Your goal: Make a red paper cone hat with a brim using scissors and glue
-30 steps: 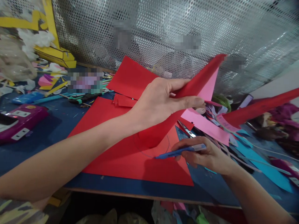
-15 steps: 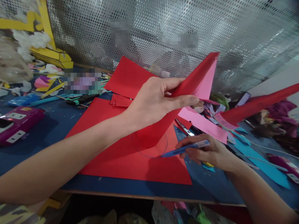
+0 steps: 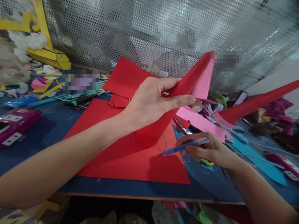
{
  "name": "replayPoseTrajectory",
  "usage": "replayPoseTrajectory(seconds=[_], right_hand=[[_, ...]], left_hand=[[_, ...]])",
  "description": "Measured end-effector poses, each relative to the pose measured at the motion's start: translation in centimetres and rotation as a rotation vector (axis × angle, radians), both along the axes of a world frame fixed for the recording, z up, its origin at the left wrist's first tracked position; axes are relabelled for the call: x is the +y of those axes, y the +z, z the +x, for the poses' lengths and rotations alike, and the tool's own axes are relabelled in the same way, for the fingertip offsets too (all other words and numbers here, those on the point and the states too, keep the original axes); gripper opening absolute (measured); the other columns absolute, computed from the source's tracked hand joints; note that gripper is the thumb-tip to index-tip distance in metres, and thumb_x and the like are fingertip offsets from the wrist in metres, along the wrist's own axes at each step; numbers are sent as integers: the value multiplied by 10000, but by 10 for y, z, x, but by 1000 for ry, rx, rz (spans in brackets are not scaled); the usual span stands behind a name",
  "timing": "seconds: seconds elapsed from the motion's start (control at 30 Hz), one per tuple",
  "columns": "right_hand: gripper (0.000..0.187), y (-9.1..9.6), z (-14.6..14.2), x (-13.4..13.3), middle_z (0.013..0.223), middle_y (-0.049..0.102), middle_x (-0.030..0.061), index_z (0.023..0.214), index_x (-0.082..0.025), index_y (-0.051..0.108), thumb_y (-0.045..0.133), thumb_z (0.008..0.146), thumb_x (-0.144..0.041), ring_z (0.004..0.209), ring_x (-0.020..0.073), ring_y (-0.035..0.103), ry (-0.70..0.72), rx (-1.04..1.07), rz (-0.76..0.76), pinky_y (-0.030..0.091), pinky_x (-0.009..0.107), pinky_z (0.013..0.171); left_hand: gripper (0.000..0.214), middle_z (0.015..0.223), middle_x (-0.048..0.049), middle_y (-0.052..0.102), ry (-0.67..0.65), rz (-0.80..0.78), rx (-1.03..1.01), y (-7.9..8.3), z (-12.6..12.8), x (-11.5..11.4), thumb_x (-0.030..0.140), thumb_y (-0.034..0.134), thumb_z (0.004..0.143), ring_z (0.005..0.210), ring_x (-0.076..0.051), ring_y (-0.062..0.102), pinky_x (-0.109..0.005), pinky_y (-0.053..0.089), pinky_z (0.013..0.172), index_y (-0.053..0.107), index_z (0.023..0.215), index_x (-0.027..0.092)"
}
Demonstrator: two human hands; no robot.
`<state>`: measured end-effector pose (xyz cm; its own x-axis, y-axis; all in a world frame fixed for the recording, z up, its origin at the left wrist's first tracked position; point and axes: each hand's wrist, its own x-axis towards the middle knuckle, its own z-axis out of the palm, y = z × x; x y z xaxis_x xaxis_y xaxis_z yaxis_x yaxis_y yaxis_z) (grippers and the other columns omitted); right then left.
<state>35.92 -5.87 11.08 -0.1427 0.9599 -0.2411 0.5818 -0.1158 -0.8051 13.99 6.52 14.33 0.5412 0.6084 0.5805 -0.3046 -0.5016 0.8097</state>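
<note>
Clamps left grip (image 3: 150,101) on rolled red paper (image 3: 150,132) tilted toward one o'clock over red sheet (image 3: 105,157), apparently to steady it, and pinches blue pen (image 3: 174,150) in right grip (image 3: 209,151), pointed at five o'clock on drawn curve (image 3: 149,157), likely for close control.

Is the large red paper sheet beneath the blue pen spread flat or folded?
Spread flat where visible: the red paper sheet lies on the table, no fold showing.

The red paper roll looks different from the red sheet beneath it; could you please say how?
The paper roll is curled and tilted in the left hand; the red sheet lies flat on the table. The sheet bears a drawn curved line; the roll shows none. Both are red.
</note>
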Motion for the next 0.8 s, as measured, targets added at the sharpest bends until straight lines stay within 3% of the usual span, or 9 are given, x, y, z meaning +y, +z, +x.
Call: replayPoseTrajectory(seconds=[0.17, 0.33, 0.43, 0.53, 0.63, 0.8], right_hand=[[330, 7, 2, -2, 617, 644, 44, 936, -133, 724, 630, 809, -423, 448, 91, 457, -79, -74, 24, 341, 210, 404], [240, 18, 5, -7, 482, 540, -19, 885, -148, 703, 631, 797, -359, 390, 91, 416, -254, -87, 278, 331, 218, 377], [227, 14, 6, -7, 560, 602, -2, 935, -170, 693, 607, 843, -359, 442, 113, 487, -289, -217, 441, 381, 225, 406], [239, 1, 10, -1, 879, 701, 62, 1081, -199, 672, 563, 903, -316, 749, 180, 649, -179, -365, 635, 514, 262, 627], [287, -14, 21, 10, 1127, 645, 109, 1195, -208, 623, 495, 940, -234, 1030, 224, 624, -26, -558, 775, 506, 339, 880], [390, -34, 36, 19, 1199, 599, 134, 1309, -184, 533, 423, 937, -154, 1123, 253, 560, 35, -864, 751, 488, 407, 940]], left_hand=[[141, 741, 36, 674, 0, -8, 2, -1, 0, 0, 332, 692, 804, 797, -172, 656, -239, 505, 628, 737, 859, 210], [180, 720, 27, 658, 17, -24, 29, 1, 0, 0, 364, 697, 789, 731, -154, 627, -226, 485, 581, 733, 837, 194], [178, 726, 28, 649, -11, -61, 29, 2, -1, -1, 354, 699, 788, 671, -130, 599, -220, 480, 571, 722, 840, 186], [188, 723, 24, 637, -21, -73, 33, 2, -1, -2, 359, 711, 780, 648, -124, 575, -221, 474, 569, 714, 846, 182], [186, 683, 28, 596, 26, -32, 47, 2, -1, -2, 364, 721, 775, 629, -114, 536, -213, 444, 555, 702, 802, 181], [183, 701, 22, 598, 53, -15, 76, 4, -2, -3, 355, 719, 777, 648, -117, 526, -216, 438, 568, 703, 813, 176]])
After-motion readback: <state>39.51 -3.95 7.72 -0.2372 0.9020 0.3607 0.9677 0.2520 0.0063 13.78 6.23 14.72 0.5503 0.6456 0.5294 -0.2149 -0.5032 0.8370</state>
